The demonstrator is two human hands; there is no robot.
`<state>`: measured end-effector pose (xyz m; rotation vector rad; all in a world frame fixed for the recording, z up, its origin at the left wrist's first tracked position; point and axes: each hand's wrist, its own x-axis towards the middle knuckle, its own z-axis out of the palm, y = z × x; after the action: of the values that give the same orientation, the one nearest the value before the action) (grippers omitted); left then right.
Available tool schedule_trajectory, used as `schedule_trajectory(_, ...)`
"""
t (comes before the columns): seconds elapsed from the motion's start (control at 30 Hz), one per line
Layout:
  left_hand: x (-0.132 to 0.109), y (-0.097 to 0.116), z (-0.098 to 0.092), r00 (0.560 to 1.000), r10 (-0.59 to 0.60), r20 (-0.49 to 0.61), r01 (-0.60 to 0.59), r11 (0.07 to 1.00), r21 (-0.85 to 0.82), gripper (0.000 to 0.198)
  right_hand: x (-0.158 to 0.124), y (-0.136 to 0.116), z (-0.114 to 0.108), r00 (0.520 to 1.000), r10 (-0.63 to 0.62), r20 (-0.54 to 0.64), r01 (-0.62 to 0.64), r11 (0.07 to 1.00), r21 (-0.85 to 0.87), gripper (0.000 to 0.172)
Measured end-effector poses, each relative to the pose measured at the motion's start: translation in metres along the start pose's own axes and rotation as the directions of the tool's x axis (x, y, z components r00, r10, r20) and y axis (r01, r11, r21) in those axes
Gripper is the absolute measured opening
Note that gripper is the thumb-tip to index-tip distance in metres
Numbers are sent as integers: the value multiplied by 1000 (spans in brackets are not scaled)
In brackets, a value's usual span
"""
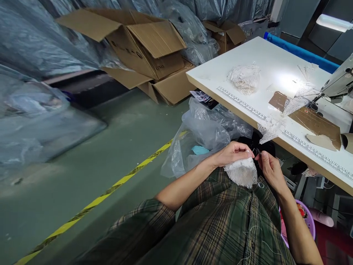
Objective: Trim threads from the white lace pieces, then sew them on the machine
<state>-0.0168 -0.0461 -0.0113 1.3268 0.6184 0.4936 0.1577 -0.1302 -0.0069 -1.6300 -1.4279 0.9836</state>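
A piece of white lace (242,173) hangs over my lap, its upper edge pinched in the fingers of my left hand (234,154). Close beside it, my right hand (271,169) is closed, thumb against fingers, around a small dark tool that is too small to name. The tip of this tool points toward the lace edge. Both hands are below the front edge of the white sewing table (209,70). On that table, more lace (299,97) runs under the sewing machine (338,79), and a lace bundle (244,78) lies farther left.
Brown cardboard (317,123) lies by the machine, near printed ruler marks. Clear plastic bags (204,125) sit under the table's left edge. Open cartons (149,51) stand behind. Yellow-black tape (118,186) crosses the green floor. A pink basket (311,222) stands at lower right.
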Motion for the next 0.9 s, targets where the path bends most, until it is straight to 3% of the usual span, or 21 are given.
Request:
schedule_trajectory(0.13, 0, 0, -1, 999, 20, 43, -20, 1000, -2, 37, -6, 1, 2, 996, -13, 87, 14, 1000, -15, 61)
schedule_trajectory(0.33, 1, 0, -1, 998, -6, 69, 6, 1000, 8, 34, 0, -2, 7, 997, -36, 72, 39, 998, -40, 58)
schedule_trajectory(0.47, 0, -3, 0, 999, -17, 49, 17, 1000, -3, 35, -4, 6, 17, 999, -23, 34, 19, 992, 123, 56)
schedule_trajectory(0.57, 1, -7, 1, 997, -66, 41, 67, 998, -16, 40, -13, 14, 21, 990, -11, 140, -19, 977, 214, 47)
schedule_trajectory(0.63, 2, -11, 0, 996, -79, 46, 76, 996, 46, 43, -19, 19, 20, 979, 26, 200, -56, 988, 145, 45)
schedule_trajectory(0.7, 5, -15, -2, 1000, -22, 6, 20, 977, 214, 40, -22, 20, 14, 977, 76, 199, -75, 997, -14, 42)
schedule_trajectory(0.8, 14, -16, -2, 988, 132, -86, -79, 888, 454, 42, -22, 15, 1, 992, 79, 94, -57, 974, -217, 37)
schedule_trajectory(0.9, 26, -8, 4, 963, 225, -149, -128, 867, 482, 40, -19, 2, -12, 1000, 2, -6, -3, 974, -226, 38)
